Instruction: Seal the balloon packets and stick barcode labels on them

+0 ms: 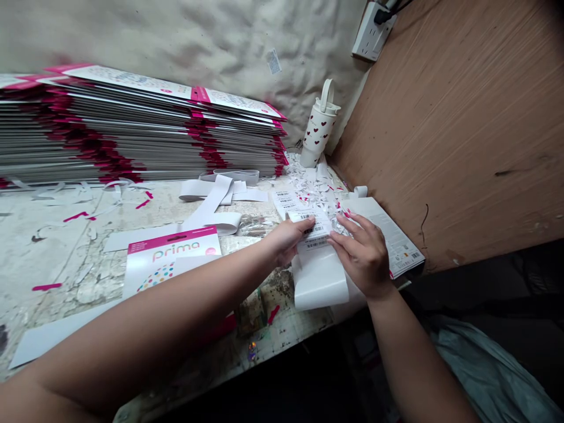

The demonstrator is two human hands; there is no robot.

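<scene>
My left hand [291,236] is closed on a strip of white barcode labels [318,245], its thumb lying across the printed face. The strip's glossy blank lower part [321,282] curls over toward the table's front edge. At the strip's right side my right hand [365,254] pinches the label edge between thumb and forefinger, while the other fingers stretch out above. Under my right hand, a white printed card package [388,235] lies with its back up. Left of my left forearm is a white and pink "prima" package [173,254], partly covered by the arm.
Tall stacks of pink-edged packages [154,126] line the back. A white tumbler with hearts [319,132] stands at the back corner by paper scraps [308,182]. Loose white strips [214,202] lie mid-table. A wooden panel [458,117] bounds the right, with a power strip [372,32] above.
</scene>
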